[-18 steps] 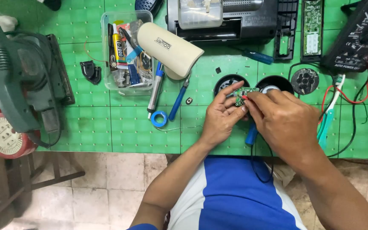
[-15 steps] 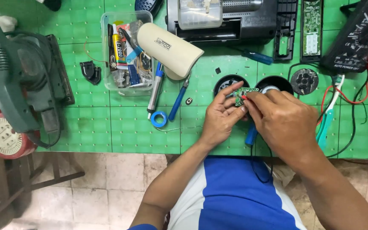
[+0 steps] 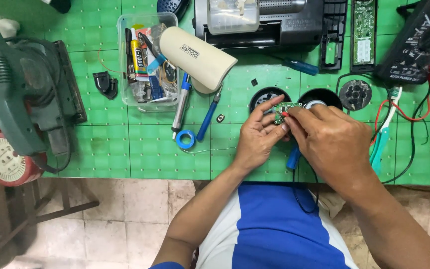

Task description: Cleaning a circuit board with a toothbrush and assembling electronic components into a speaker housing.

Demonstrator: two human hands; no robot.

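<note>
L hand pinching small green circuit board; R hand fingertips closed on board's edge, above green mat.

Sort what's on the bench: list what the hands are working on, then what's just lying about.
In hand:
circuit board, pinched by left hand and right hand

Lying about:
parts tub
tape roll
blue screwdriver
multimeter
cream lamp
sander
</note>
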